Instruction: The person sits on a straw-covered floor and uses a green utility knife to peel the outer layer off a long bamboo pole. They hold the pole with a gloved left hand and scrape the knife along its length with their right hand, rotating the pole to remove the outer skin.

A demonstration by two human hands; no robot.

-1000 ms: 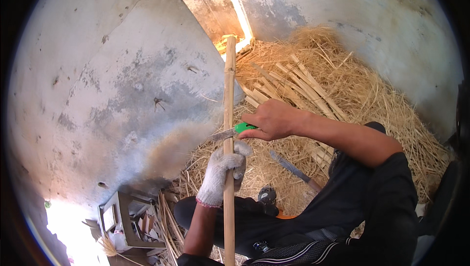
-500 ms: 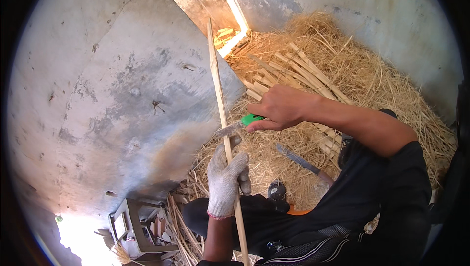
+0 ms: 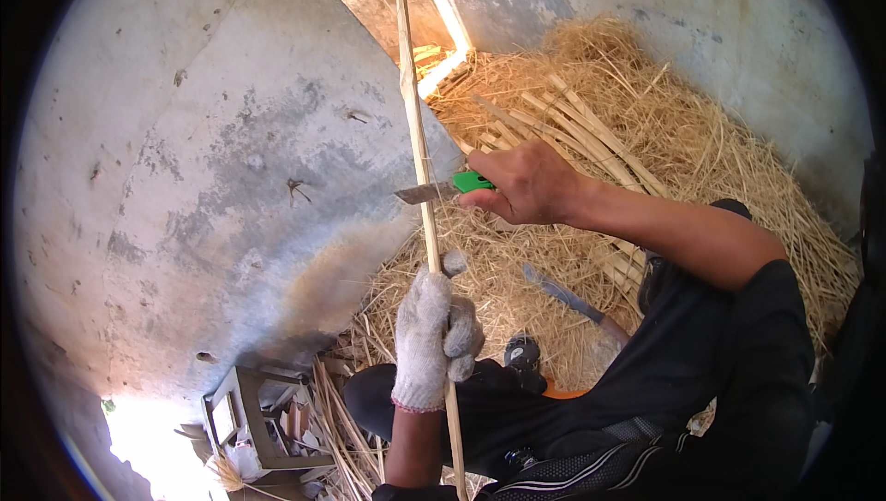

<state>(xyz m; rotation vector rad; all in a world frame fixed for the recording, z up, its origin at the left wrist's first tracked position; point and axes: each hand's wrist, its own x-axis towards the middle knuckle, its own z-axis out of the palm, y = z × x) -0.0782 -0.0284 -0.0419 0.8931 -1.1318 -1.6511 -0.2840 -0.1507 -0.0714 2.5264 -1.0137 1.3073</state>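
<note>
My left hand (image 3: 434, 330), in a whitish knit glove, is closed around a long pale wooden strip (image 3: 414, 123) that looks like split bamboo. The strip stands nearly upright in the view, its narrow tip near the top and its lower end by my lap. Bare and closed, my right hand (image 3: 526, 185) grips the green handle of a utility knife (image 3: 473, 182). Its broad blade lies across the strip, above the gloved hand. A thin curl of shaving shows beside the blade.
Straw-like shavings (image 3: 720, 169) cover the floor to the right, with several split strips (image 3: 591, 137) on them. A larger knife (image 3: 563, 293) lies beside my leg. A plastered wall (image 3: 212, 160) rises at left, above a small cluttered stand (image 3: 263, 427).
The strip has shifted upward in the view, its tip now higher. My right hand and the knife have moved slightly up along it, and the gloved fingers have closed more around it.
</note>
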